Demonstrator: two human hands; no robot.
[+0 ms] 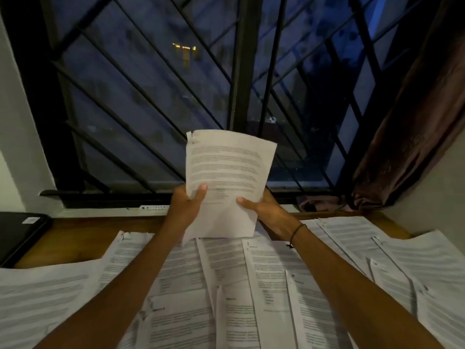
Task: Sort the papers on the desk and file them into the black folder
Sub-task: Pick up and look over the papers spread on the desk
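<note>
From the head view, both hands hold 1 sheaf (pixel 227 172) upright above the tabletop (pixel 75 238), in front of the barred window (pixel 156 96). The left hand (pixel 187 206) pinches its lower left edge, thumb on the printed face and fingers hidden behind. The right hand (pixel 264 210) grips the lower right edge the same way, thumb in front. The sheaf looks like a few pages joined at the torn top left corner, and its top bows slightly.

Loose papers (pixel 226 285) cover most of the tabletop beneath the arms, overlapping in skewed rows. The black folder (pixel 20 235) lies shut at the far left, well apart from the sheaf and touching none of the papers that I can see.

The risks, as I judge them: both forearms hang just over the spread, so a sweep toward the folder could drag sheets out of order or off the near edge. The sheaf is held only by its bottom, so it may flop or fan if 1 hand lets go. In this dim light the print is hard to read, and a page could go into the wrong group. The folder must be opened first, which needs a free hand.
</note>
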